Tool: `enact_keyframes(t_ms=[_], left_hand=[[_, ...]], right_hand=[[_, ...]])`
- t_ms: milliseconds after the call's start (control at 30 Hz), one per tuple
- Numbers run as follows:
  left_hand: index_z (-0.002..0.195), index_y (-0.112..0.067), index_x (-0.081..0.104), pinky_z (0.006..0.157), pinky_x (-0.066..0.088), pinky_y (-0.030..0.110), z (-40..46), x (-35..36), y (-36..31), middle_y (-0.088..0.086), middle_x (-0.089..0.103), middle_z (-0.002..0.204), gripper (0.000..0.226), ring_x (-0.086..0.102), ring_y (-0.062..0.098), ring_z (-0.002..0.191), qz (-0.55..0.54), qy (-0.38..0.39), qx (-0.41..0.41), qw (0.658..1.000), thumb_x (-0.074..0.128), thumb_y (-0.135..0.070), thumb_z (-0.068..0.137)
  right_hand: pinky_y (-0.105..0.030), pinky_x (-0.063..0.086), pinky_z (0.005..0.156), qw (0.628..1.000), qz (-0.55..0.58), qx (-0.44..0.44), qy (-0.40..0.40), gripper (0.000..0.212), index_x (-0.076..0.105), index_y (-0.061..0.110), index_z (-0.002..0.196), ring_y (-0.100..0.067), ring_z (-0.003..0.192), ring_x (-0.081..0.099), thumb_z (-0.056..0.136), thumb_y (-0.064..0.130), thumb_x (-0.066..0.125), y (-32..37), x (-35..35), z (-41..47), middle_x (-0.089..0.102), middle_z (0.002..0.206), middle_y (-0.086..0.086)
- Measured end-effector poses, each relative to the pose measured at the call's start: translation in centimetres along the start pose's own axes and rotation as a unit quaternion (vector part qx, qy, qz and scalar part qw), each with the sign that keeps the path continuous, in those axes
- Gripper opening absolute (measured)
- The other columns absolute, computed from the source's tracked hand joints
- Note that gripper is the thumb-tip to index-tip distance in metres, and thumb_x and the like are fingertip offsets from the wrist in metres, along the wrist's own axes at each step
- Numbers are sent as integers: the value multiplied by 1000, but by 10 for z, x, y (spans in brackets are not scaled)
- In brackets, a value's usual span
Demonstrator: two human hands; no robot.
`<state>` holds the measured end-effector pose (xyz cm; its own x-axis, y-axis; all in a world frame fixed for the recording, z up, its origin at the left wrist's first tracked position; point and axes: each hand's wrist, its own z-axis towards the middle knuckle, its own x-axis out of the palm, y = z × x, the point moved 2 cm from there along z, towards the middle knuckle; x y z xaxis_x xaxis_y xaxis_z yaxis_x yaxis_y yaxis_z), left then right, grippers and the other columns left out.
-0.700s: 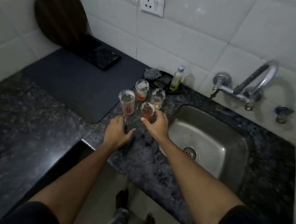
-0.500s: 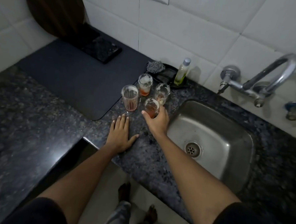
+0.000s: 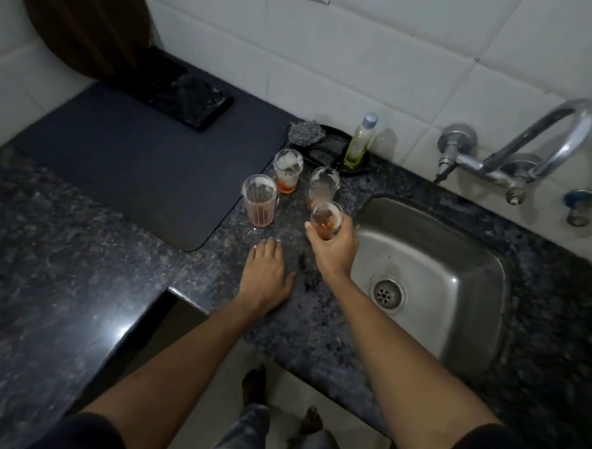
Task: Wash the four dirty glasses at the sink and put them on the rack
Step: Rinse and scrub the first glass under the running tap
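Observation:
Several dirty glasses with orange dregs stand on the dark granite counter left of the steel sink (image 3: pixel 464 267). My right hand (image 3: pixel 334 250) grips the nearest glass (image 3: pixel 326 219) around its side, close to the sink's left rim. Behind it stand a second glass (image 3: pixel 323 186), a third glass (image 3: pixel 287 170) and a taller glass (image 3: pixel 258 205) at the left. My left hand (image 3: pixel 266 277) rests flat on the counter with straight fingers, just below the taller glass and apart from it. The dark drying mat (image 3: pixel 143 168) lies left of the glasses.
A curved tap (image 3: pixel 538 147) juts from the tiled wall above the sink. A black tray (image 3: pixel 329 147) holds a steel scrubber (image 3: pixel 306 132) and a soap bottle (image 3: pixel 360 140). A dark slab (image 3: pixel 187 105) and a round wooden board (image 3: pixel 85 24) sit at the back left.
My right hand has closed round the nearest glass and shifted it slightly toward the sink. My left hand went flat on the counter. The camera tilted down.

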<state>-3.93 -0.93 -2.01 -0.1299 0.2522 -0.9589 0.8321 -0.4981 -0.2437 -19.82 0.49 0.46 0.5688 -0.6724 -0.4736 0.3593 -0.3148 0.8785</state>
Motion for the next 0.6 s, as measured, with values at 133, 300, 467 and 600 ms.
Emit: enact_keyframes(t_ms=[133, 300, 467, 600], left_hand=[[146, -2, 43, 106, 45, 47, 22, -16, -45, 17, 51, 140, 71, 49, 35, 129, -65, -48, 76, 994, 53, -48, 93], [144, 1, 46, 99, 50, 48, 69, -51, -117, 21, 55, 137, 69, 52, 38, 126, -113, -100, 158, 976, 57, -44, 92], [146, 1, 43, 104, 47, 49, 120, -87, -184, 21, 53, 139, 72, 49, 37, 129, -159, -117, 173, 965, 64, -44, 94], [147, 0, 41, 103, 46, 48, 151, -113, -229, 22, 54, 140, 73, 51, 38, 129, -187, -121, 177, 959, 65, -46, 95]], right_hand=[[-39, 59, 81, 998, 12, -6, -66, 51, 66, 15, 111, -15, 92, 70, 75, 42, 89, -10, -58, 17, 73, 102, 0], [-41, 59, 83, 992, 16, -16, -128, 50, 68, 17, 112, -14, 93, 71, 75, 44, 89, -18, -135, 48, 73, 103, 2], [-35, 59, 83, 983, 34, -50, -176, 44, 70, 18, 108, -9, 90, 71, 74, 34, 92, -11, -197, 83, 73, 99, 4], [-37, 60, 81, 977, 48, -69, -194, 48, 70, 19, 111, -9, 89, 72, 73, 40, 91, -8, -226, 110, 74, 98, 5]])
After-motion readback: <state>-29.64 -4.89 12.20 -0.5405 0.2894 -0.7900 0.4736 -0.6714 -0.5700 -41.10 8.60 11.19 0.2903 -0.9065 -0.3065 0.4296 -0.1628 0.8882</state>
